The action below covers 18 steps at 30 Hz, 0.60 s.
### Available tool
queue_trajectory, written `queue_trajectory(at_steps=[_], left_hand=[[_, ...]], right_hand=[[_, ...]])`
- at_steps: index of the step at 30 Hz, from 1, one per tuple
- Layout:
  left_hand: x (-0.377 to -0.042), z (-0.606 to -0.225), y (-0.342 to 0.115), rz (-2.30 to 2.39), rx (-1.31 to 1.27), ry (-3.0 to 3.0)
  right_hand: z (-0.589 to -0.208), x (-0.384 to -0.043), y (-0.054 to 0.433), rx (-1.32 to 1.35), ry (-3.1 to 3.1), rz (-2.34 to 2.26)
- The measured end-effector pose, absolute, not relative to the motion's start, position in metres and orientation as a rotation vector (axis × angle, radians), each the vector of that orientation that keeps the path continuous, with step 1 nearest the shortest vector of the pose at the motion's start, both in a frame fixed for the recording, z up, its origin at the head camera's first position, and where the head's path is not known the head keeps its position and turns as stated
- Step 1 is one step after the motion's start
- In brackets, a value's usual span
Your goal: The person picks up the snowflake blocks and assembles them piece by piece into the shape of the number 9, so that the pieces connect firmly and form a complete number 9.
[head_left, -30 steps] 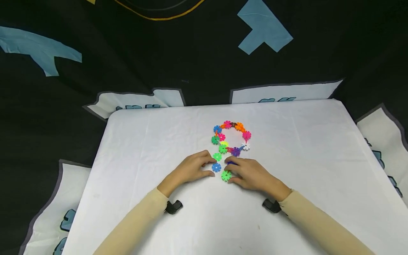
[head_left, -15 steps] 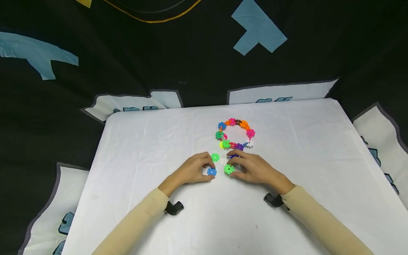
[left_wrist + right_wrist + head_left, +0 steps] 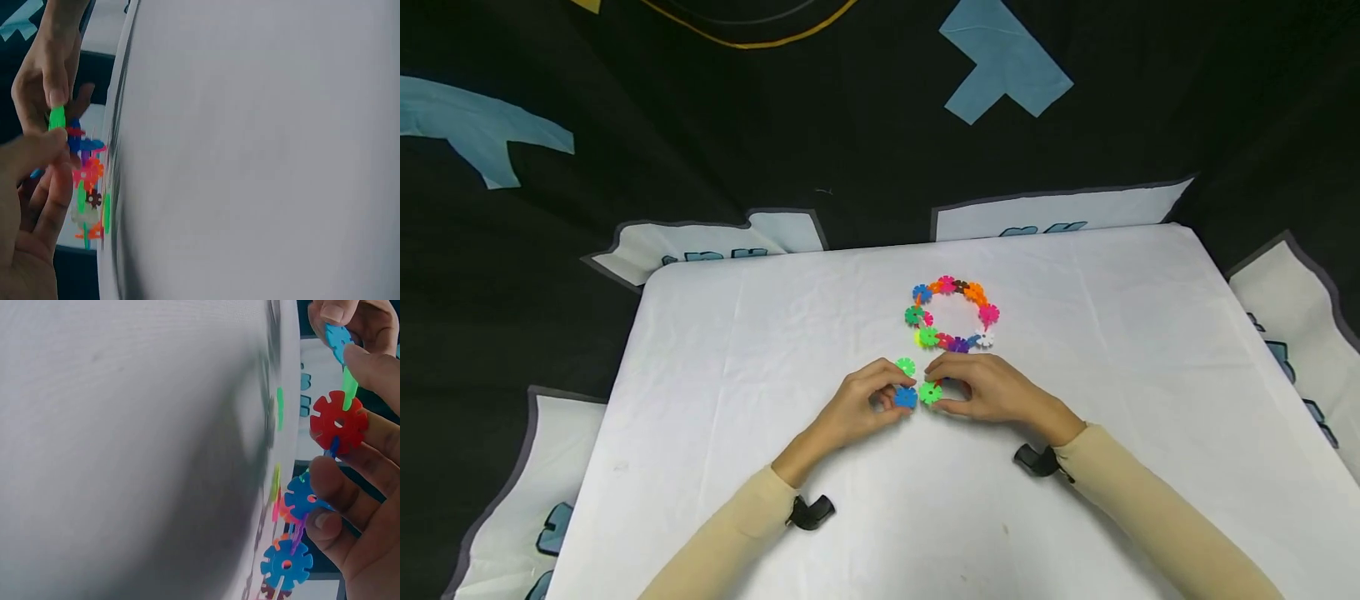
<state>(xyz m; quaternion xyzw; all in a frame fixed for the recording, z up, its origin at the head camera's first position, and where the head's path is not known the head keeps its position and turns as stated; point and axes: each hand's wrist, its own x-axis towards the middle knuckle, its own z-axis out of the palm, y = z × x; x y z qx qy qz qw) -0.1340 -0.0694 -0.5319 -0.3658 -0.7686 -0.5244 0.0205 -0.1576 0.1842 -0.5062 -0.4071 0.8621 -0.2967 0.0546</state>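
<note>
Ring (image 3: 953, 315) stands joined beyond the fingers. Left hand (image 3: 857, 406) pinches a blue disc (image 3: 905, 397), right hand (image 3: 992, 390) a green disc (image 3: 929, 392), touching, seemingly unjoined; a spare disc (image 3: 906, 366) waits just beyond.

Two arms are seen from the head view, and each is covered by a long, close-fitting sleeve of plain beige fabric: the left beige sleeve (image 3: 730, 533) and the right beige sleeve (image 3: 1157, 517). No pattern or print is visible on the cloth. Each sleeve ends at the wrist, where a small black camera mount is worn: the left black wrist mount (image 3: 810, 510) and the right black wrist mount (image 3: 1036, 460). The left hand (image 3: 857, 408) and the right hand (image 3: 988, 390) are bare; no gloves or rings can be made out.
</note>
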Motion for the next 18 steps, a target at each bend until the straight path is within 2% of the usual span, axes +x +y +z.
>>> queue_trajectory(at_steps=[11, 18], left_hand=[[-0.129, -0.5368, -0.0662, -1.793, -0.971, -2.339], [-0.1283, -0.5353, -0.0701, -1.747, -0.963, -2.407]], right_hand=[[-0.5038, -0.1613, 0.1779, -1.237, 2.585, -0.883], [-0.5034, -0.1614, 0.1777, -1.23, 2.575, -0.864]])
